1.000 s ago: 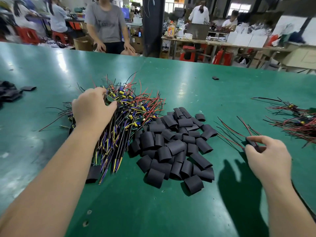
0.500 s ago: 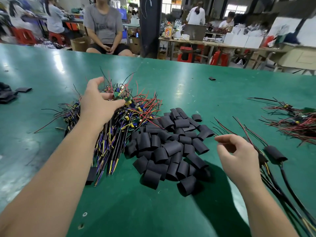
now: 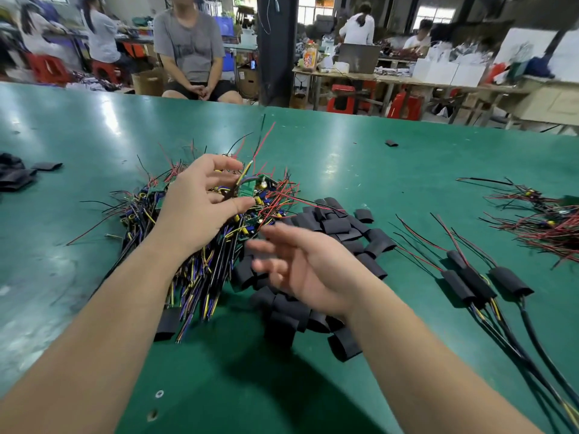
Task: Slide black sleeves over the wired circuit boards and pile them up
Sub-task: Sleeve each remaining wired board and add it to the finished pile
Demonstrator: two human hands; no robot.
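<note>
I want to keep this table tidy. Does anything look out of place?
Yes. One black sleeve lies alone far out on the green table, well apart from the sleeve pile. A second sleeve sits at the near end of the heap of wired boards, beside the wire ends.

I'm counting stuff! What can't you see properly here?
Head view:
- Right hand: fingers blurred by motion.
- Heap of short black tube sleeves: partly under that hand.
- Green wired circuit board: mostly behind the gripping left hand.
- Black-sleeved wired boards: cables cut off at bottom-right edge.
</note>
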